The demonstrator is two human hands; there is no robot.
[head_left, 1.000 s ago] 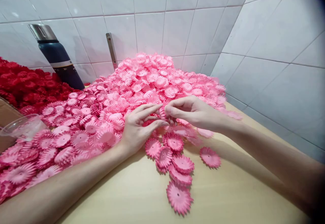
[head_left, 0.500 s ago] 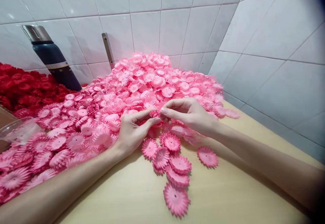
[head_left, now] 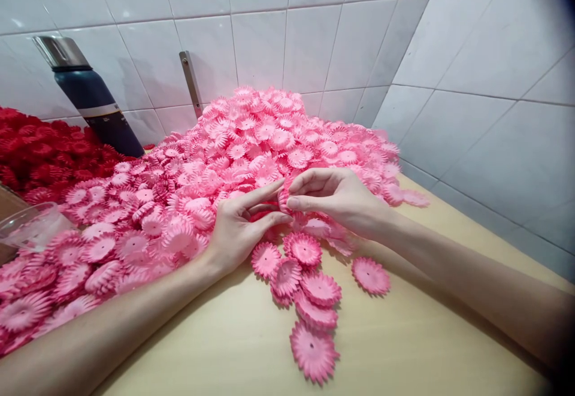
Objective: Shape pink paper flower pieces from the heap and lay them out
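Between my right thumb and fingers, my right hand pinches a pink fabric petal disc, turned nearly edge-on. Just left of it is my left hand, with thumb and index finger spread apart. Its fingertips come close to the disc's edge; whether they touch it I cannot tell. Behind both hands rises a big heap of pink petal discs with scalloped edges and small centre holes. Several loose discs lie on the table in front, the lowest petal disc flat, and a single disc sits apart under my right forearm.
A dark blue bottle with a steel cap stands at the back left beside a heap of red petals. A clear plastic cup lies at the left edge. Tiled walls bound the pale wooden table behind and to the right.
My left thumb and index finger have moved apart from the small pink bundle they pinched. The petal disc now shows as a more upright, spread piece in my right fingers. The view shifted slightly.
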